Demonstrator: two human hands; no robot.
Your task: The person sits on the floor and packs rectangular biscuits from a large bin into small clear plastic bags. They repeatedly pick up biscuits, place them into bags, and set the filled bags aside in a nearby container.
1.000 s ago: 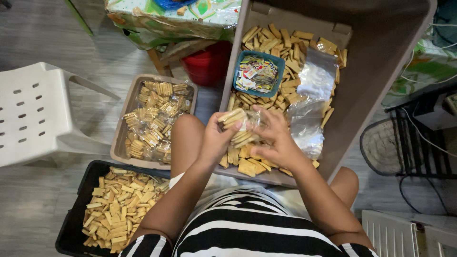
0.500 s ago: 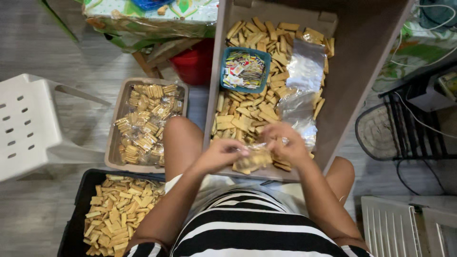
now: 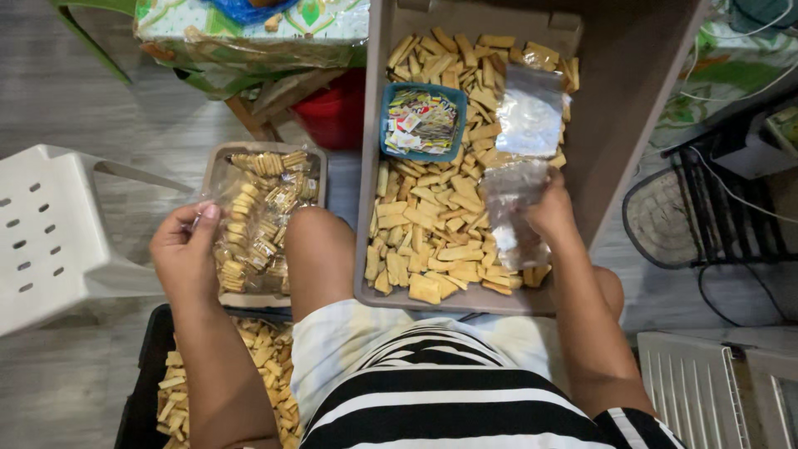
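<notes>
Filled biscuit bag (image 3: 218,218) pinched in left hand (image 3: 184,254) grip, over tray (image 3: 218,158).

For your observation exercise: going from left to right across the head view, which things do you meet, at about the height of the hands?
White plastic chair → left hand → small tray of packed biscuits → large tray of loose biscuits → right hand on clear bags → black wire rack.

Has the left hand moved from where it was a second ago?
Yes. The left hand has swung out left, away from the big tray of biscuits, and is now over the small tray of packed bags.
</notes>
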